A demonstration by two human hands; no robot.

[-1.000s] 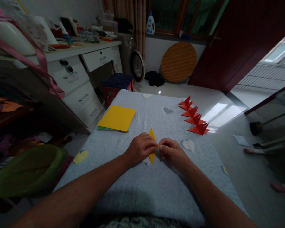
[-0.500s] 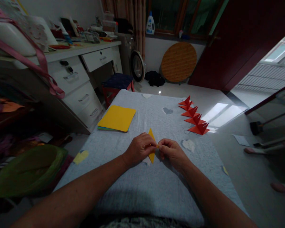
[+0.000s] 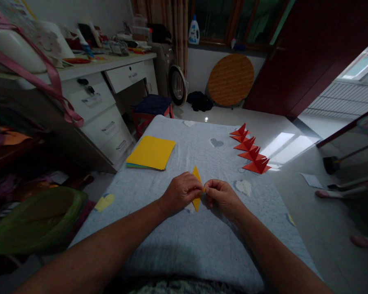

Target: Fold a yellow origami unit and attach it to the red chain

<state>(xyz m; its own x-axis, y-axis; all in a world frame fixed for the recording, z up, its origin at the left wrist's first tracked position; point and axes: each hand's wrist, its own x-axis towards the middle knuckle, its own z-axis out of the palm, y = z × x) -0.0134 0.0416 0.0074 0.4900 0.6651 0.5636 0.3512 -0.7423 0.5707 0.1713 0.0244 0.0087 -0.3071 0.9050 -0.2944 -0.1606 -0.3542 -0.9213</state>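
A folded yellow paper piece [image 3: 196, 175] stands on edge at the middle of the grey cloth-covered table [image 3: 184, 241]. My left hand [image 3: 179, 192] is closed on its left side. My right hand [image 3: 222, 197] pinches its right corner with thumb and fingers pressed together. Most of the paper is hidden between the two hands; only its pointed top and bottom tips show.
A stack of coloured paper sheets [image 3: 151, 152] with yellow on top lies at the table's left. Several red folded paper shapes [image 3: 250, 151] sit in a row at the right edge. A white desk with drawers [image 3: 104, 98] stands left, a green bag [image 3: 33, 216] near my left elbow.
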